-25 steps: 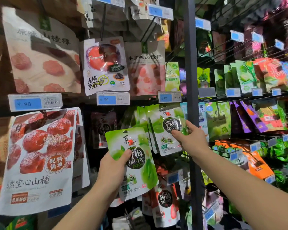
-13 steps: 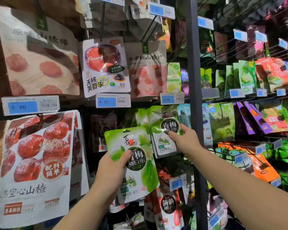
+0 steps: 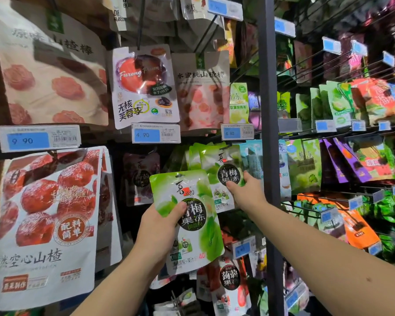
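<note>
Green-and-white glossy plastic jelly pouch [image 3: 201, 238] is held up in front of the black metal peg rack [image 3: 268, 110]. It sits just below and left of the hanging row of matching green pouches [image 3: 224, 163], and its top right corner overlaps the front one.

Rack contents, largest first:
- A big white bag printed with red hawthorn fruit [image 3: 46, 220] is hung at lower left.
- The matching green pouches are hung several deep at centre.
- Smaller green, purple and orange packs are hung right of the upright.
- Blue-and-white price tags [image 3: 155, 134] are fixed above the rows.

Left hand [image 3: 160, 226]: curled round the jelly pouch's left edge, with the thumb pressed on its face.
Right hand [image 3: 246, 192]: the front hanging pouch is pinched at its lower right, thumb on the face and fingers behind.

Change over the last second: the right hand's pinch has been kept. The jelly pouch has been brought closer to the row, so the two packs now overlap.

Judgement: the row is probably being steadied so the jelly pouch can be hung back with its like. That has not yet been done.
</note>
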